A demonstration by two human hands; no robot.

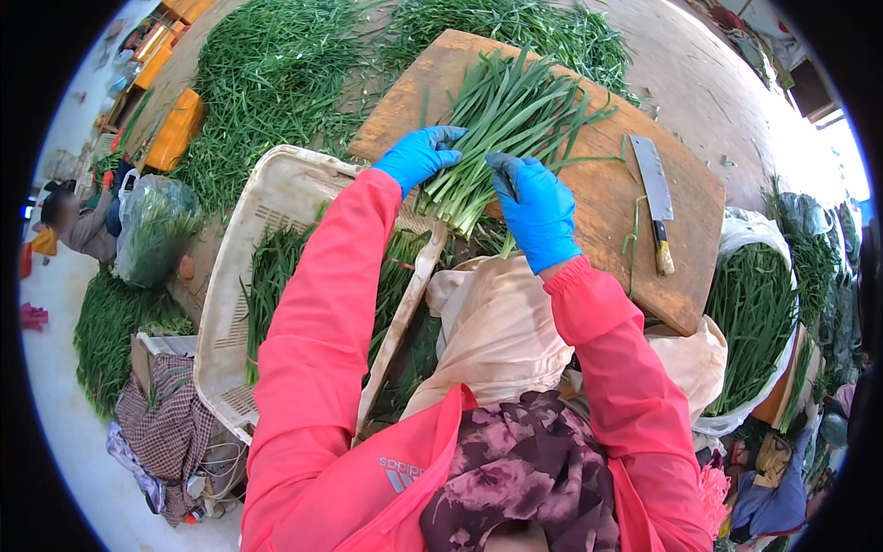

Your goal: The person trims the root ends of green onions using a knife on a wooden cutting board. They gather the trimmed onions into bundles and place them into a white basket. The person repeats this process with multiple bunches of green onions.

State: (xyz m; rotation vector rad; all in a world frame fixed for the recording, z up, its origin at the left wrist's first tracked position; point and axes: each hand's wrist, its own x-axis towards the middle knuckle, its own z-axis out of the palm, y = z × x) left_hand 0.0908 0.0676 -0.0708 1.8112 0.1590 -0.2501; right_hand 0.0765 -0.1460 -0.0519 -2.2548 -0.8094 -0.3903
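A loose bunch of green garlic chives lies on a worn wooden board, its pale stem ends pointing toward me. My left hand, in a blue glove, rests at the bunch's left side with thumb and fingers apart. Against the right side, near the stems, my blue-gloved right hand has its fingers curled. A short stem shows below that hand; whether the fingers grip it is hidden. To the right on the board lies a cleaver with a worn handle, beside a thin loose chive strand.
A dirty white plastic basket at my left holds tied chive bundles. Heaps of loose chives cover the floor beyond. A plastic-lined container of chives stands right. Another person is at far left, near a bagged bundle.
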